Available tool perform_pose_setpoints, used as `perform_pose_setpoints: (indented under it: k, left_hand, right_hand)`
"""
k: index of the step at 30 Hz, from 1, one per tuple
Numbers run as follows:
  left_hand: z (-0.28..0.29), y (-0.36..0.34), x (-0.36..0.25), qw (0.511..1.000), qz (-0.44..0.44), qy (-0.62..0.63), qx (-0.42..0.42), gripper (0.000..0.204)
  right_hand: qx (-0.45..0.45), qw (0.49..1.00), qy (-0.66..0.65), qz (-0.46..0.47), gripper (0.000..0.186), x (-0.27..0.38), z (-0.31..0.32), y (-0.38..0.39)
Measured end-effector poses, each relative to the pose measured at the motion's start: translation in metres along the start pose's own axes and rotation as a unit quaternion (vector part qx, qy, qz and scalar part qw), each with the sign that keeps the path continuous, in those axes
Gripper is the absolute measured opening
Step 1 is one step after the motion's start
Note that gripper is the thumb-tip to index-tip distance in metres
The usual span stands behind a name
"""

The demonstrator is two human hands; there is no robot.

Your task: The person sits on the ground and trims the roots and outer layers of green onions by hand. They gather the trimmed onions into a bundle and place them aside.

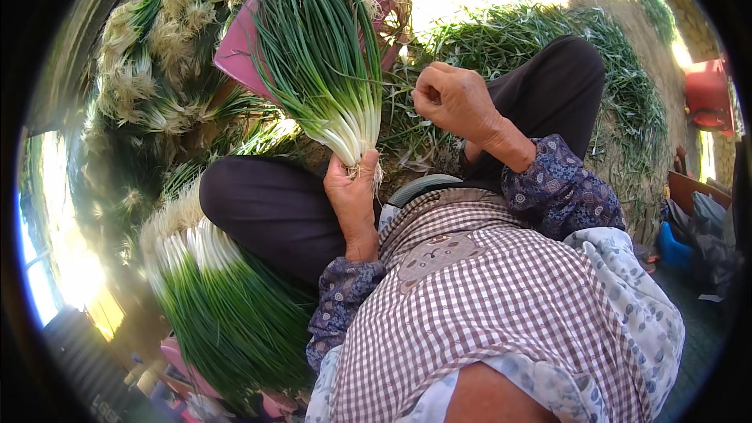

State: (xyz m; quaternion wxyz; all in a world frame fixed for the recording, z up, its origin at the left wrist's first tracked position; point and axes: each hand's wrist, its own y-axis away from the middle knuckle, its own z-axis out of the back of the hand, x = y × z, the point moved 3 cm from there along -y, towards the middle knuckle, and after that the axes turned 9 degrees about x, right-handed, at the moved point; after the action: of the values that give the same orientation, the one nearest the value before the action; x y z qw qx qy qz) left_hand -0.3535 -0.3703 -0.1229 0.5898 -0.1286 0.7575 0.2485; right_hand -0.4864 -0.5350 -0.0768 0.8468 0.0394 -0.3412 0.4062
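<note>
A bunch of green onions [335,70] is gripped at its white root end by my left hand [352,192], fingers closed around the stems. Its long green leaves fan upward and away over a pink plastic stool [235,51]. To the right of the bunch and apart from it, my right hand [458,103] is raised over my bent knee with its fingers curled in toward the thumb. Whatever those fingers may hold is hidden or too small to make out.
Large bundled green onions [227,298] lie by my left leg, roots away from me. More rooty bunches [160,55] are heaped at the far left. Loose green leaf trimmings [540,39] cover the ground ahead and right. A red plastic container [707,94] stands at the far right.
</note>
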Motion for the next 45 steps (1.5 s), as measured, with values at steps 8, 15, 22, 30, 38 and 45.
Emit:
perform_pose_setpoints:
  k: [8,15,22,30,38,45]
  left_hand:
    - [-0.006,-0.005,0.008,0.999,0.024,0.032,0.027,0.026]
    - [-0.006,-0.001,0.003,0.997,0.012,0.05,0.05,0.027]
    - [-0.003,0.003,-0.001,0.988,0.073,0.131,0.046,0.029]
    - [-0.003,0.001,0.01,0.996,0.035,0.063,0.043,0.029]
    - [-0.007,0.002,0.004,0.991,0.029,0.121,0.047,0.023]
    - [-0.012,0.002,-0.004,0.987,0.068,0.136,0.052,0.029]
  right_hand:
    - [0.037,0.995,0.06,-0.069,0.042,-0.015,0.041,-0.008]
    - [0.188,0.97,0.081,0.13,0.031,0.074,-0.036,-0.06]
    - [0.137,0.964,0.149,0.173,0.009,0.023,0.018,-0.043]
    - [0.125,0.98,0.152,-0.005,0.034,-0.02,0.054,-0.03]
    - [0.218,0.97,-0.024,0.11,0.025,0.073,-0.049,-0.05]
    - [0.277,0.901,-0.334,0.025,0.017,0.036,-0.002,-0.014]
